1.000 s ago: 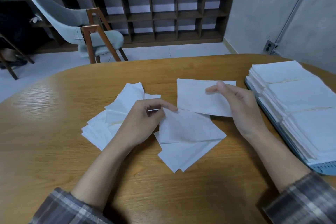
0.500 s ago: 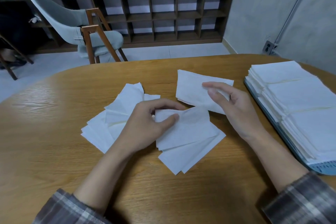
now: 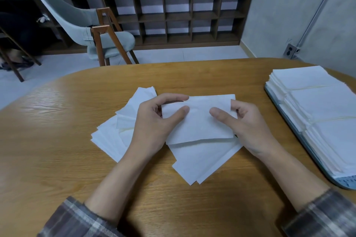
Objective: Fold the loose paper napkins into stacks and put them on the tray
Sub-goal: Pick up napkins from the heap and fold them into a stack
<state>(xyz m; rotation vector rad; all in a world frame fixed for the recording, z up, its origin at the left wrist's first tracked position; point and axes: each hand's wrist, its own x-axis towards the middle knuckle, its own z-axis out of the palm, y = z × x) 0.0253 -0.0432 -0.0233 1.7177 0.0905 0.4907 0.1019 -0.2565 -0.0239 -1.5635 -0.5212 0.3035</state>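
Both forearms reach in over the tabletop (image 3: 57, 140); the left hand (image 3: 154, 127) and right hand (image 3: 244, 123) each pinch one folded napkin (image 3: 200, 121) between thumb and curled fingers.

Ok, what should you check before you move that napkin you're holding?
1. Grip: left hand and right hand pinch the held napkin at its ends: ok.
2. Fold even: its lower edge runs slanted: cannot tell.
3. Way to the tray: bare table between: ok.
4. Room on the tray: stacks cover what shows: cannot tell.
5. All loose napkins finished: piles lie under and left of the hands: not ok.
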